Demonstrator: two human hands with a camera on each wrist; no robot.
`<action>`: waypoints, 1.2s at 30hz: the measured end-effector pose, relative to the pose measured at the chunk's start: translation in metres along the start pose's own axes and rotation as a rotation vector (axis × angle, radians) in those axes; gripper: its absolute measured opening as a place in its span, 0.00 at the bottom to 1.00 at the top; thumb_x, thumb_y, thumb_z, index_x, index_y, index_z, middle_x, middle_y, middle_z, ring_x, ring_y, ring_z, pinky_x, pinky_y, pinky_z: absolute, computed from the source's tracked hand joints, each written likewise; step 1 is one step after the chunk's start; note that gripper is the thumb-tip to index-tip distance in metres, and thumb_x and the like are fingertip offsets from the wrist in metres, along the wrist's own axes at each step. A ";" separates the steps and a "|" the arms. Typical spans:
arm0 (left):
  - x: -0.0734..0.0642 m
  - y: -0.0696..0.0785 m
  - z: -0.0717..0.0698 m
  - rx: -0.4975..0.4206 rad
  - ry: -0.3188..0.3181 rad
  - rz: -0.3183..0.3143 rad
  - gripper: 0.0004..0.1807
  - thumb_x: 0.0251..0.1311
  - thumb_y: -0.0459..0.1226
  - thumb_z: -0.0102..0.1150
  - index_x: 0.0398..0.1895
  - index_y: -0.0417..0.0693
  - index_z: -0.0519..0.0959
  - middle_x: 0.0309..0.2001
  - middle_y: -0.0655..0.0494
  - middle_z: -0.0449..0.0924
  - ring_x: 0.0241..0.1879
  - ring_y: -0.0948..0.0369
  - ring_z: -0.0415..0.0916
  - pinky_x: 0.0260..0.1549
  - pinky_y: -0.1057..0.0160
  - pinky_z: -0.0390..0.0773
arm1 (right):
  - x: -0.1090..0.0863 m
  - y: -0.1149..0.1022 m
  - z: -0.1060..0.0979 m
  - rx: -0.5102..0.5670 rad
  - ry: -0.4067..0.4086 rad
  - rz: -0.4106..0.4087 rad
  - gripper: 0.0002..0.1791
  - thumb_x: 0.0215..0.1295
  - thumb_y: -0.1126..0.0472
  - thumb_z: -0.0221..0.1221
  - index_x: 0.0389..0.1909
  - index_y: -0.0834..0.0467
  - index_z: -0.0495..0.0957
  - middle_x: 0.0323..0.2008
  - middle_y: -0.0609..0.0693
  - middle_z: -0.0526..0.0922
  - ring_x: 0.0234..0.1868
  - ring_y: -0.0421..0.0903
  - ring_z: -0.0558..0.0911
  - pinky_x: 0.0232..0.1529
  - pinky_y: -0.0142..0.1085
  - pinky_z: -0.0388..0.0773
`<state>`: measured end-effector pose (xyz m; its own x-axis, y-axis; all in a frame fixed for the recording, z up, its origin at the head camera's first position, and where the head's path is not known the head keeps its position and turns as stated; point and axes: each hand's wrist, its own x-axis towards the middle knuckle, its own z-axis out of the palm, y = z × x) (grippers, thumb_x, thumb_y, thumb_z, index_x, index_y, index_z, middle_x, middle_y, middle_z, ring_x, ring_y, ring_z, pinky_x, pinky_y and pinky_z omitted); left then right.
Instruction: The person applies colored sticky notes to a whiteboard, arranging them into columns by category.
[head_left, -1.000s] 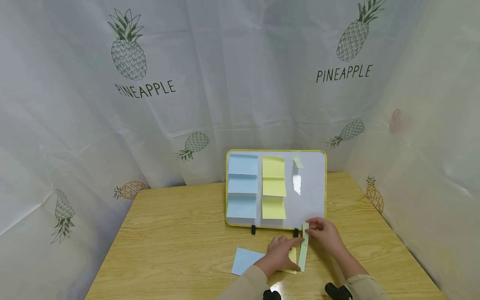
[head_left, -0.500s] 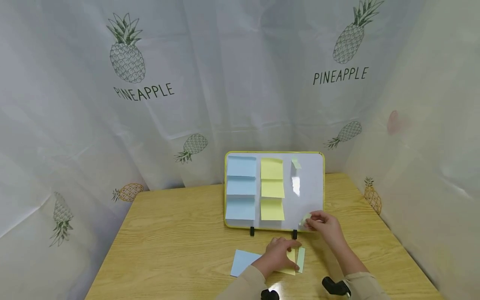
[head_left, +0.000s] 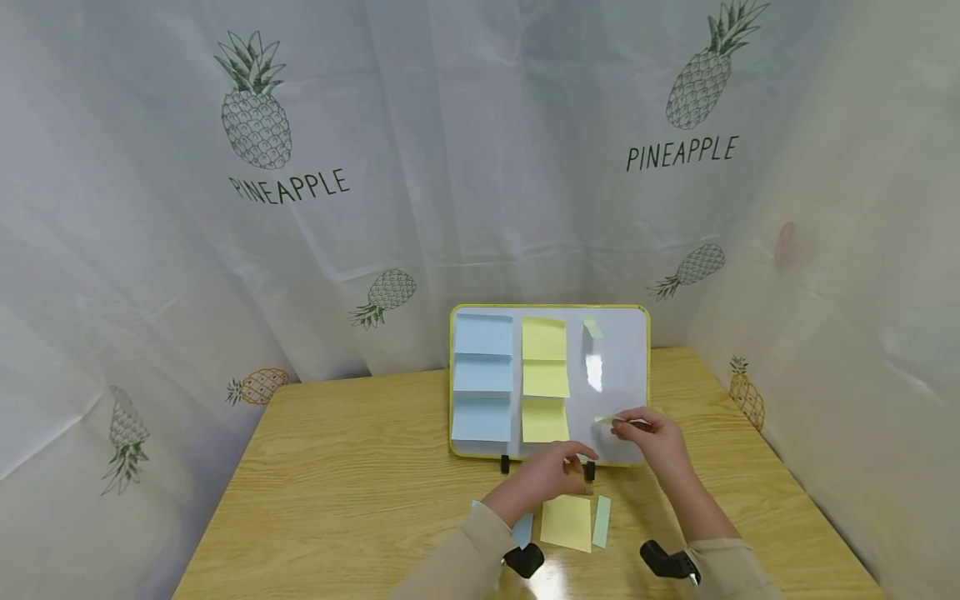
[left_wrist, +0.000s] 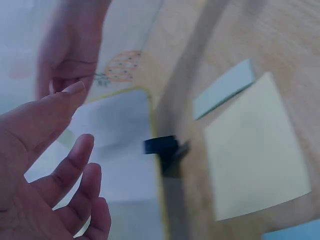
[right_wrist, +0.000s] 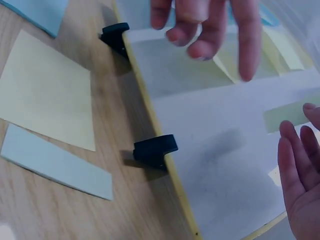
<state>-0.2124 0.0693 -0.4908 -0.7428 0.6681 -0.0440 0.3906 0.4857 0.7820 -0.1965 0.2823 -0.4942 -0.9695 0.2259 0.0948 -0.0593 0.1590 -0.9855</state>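
Observation:
My right hand point(head_left: 662, 446) pinches a small pale green sticky note point(head_left: 604, 420) in front of the lower right of the whiteboard point(head_left: 626, 367). In the right wrist view that green note point(right_wrist: 285, 118) sticks out from the fingertips. My left hand point(head_left: 542, 482) hovers over the table below the board, holding nothing; its fingers are spread and loosely bent in the left wrist view. Beneath it lie a yellow sticky-note pad point(head_left: 566, 523) and a narrow green pad point(head_left: 602, 522). A blue pad point(head_left: 523, 530) is mostly covered by my left forearm.
On the board hang a column of blue notes point(head_left: 482, 373), a column of yellow notes point(head_left: 545, 378) and one small green note point(head_left: 592, 327) at the upper right. Black feet point(head_left: 589, 471) prop it on the wooden table point(head_left: 352, 467). A pineapple-print curtain point(head_left: 465, 167) surrounds the table.
My right hand has peeled a green note off the strip and raised it to the board. My left hand has lifted from the pads and moved up toward the board.

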 end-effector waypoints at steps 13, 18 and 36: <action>0.025 0.035 -0.058 0.206 0.148 0.011 0.21 0.56 0.42 0.71 0.55 0.56 0.80 0.35 0.62 0.78 0.29 0.66 0.70 0.27 0.67 0.72 | 0.015 -0.016 -0.001 0.040 -0.039 -0.012 0.18 0.68 0.62 0.61 0.50 0.74 0.78 0.37 0.50 0.87 0.36 0.44 0.85 0.41 0.36 0.80; 0.043 0.034 -0.074 0.254 0.212 0.012 0.20 0.57 0.42 0.70 0.54 0.56 0.81 0.38 0.60 0.80 0.34 0.64 0.72 0.31 0.66 0.73 | 0.024 -0.019 -0.001 0.019 -0.045 0.044 0.21 0.65 0.58 0.64 0.52 0.70 0.79 0.39 0.47 0.86 0.41 0.43 0.85 0.48 0.35 0.77; 0.090 0.038 -0.098 0.205 0.305 0.004 0.20 0.61 0.40 0.67 0.56 0.53 0.79 0.48 0.55 0.78 0.48 0.58 0.75 0.42 0.64 0.75 | 0.057 -0.023 0.016 0.102 -0.002 0.040 0.22 0.59 0.63 0.68 0.52 0.71 0.79 0.38 0.43 0.85 0.37 0.37 0.84 0.43 0.29 0.78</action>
<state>-0.3174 0.0927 -0.4039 -0.8571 0.4862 0.1704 0.4715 0.6069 0.6398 -0.2543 0.2766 -0.4681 -0.9721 0.2280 0.0550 -0.0444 0.0515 -0.9977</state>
